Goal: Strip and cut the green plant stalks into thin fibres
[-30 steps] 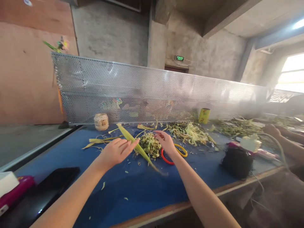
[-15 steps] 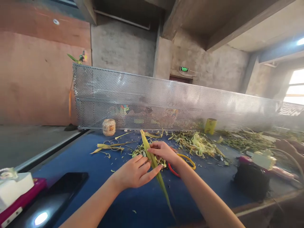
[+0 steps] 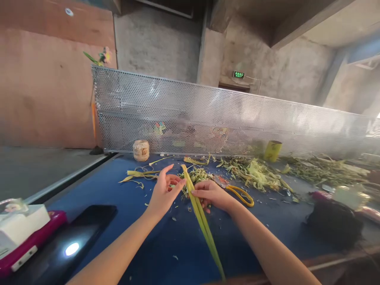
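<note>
A long yellow-green leaf [image 3: 204, 225], folded lengthwise with a crease down it, slants from the middle of the table toward my body. My right hand [image 3: 213, 194] pinches it near its upper end between thumb and fingers. On the other side, my left hand [image 3: 166, 190] is raised with its fingers apart and half curled, its thumb tip close to the leaf's edge. Whether that thumb touches the leaf I cannot tell. Behind my hands lies a small heap of leaf scraps [image 3: 198, 174]. Beside my right wrist are scissors with a yellow loop handle [image 3: 242, 196], partly hidden.
A twine-wrapped jar [image 3: 141, 150] and yellow-green leaf strips [image 3: 139, 174] are at the back left. A black phone [image 3: 86, 229] lies left. Dried leaves [image 3: 255, 174] and a yellow cup [image 3: 272, 150] stand before the perforated metal screen [image 3: 166, 107]. A dark bundle [image 3: 332, 225] sits right.
My left hand has come off the leaf and lifted to its left, fingers spreading. My right hand still pinches the leaf, whose fold now shows more fully. The view has shifted slightly.
</note>
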The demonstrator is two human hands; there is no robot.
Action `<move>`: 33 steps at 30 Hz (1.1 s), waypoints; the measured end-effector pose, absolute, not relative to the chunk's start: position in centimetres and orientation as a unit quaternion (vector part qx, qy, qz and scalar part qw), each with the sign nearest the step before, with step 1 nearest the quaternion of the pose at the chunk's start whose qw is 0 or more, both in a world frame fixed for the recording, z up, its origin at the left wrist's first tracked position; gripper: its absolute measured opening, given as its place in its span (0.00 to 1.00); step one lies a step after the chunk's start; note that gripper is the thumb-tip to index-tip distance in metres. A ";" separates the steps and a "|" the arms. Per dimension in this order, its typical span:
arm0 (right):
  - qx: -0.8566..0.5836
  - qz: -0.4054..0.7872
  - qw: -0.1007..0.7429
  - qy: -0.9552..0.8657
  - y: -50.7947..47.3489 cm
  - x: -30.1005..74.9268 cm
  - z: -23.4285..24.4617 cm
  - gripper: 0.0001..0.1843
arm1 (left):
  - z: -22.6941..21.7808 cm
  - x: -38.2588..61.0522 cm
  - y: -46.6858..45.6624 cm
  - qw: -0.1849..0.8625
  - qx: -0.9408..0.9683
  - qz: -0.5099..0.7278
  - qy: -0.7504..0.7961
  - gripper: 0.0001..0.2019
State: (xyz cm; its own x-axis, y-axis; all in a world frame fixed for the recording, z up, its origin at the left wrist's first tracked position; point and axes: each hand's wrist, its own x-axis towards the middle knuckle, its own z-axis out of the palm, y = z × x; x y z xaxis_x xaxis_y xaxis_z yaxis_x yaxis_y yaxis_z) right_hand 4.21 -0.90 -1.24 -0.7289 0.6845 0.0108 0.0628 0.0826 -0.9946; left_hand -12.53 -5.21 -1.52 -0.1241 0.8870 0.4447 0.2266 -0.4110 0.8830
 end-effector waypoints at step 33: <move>-0.342 0.436 0.274 -0.787 -0.9 4.2 -1.6 0.19 | -3.6 -11.7 -4.1 0.433 0.584 0.532 0.434 0.29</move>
State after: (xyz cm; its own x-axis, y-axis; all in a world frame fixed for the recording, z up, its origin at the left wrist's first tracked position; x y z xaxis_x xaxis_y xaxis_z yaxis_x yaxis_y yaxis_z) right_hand 4.23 -0.88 -1.64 -0.6168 0.7758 0.1331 0.2989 0.3873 -0.8722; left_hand -11.70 -4.13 -3.60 0.0568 0.9676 0.2461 0.0454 -0.2488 0.9675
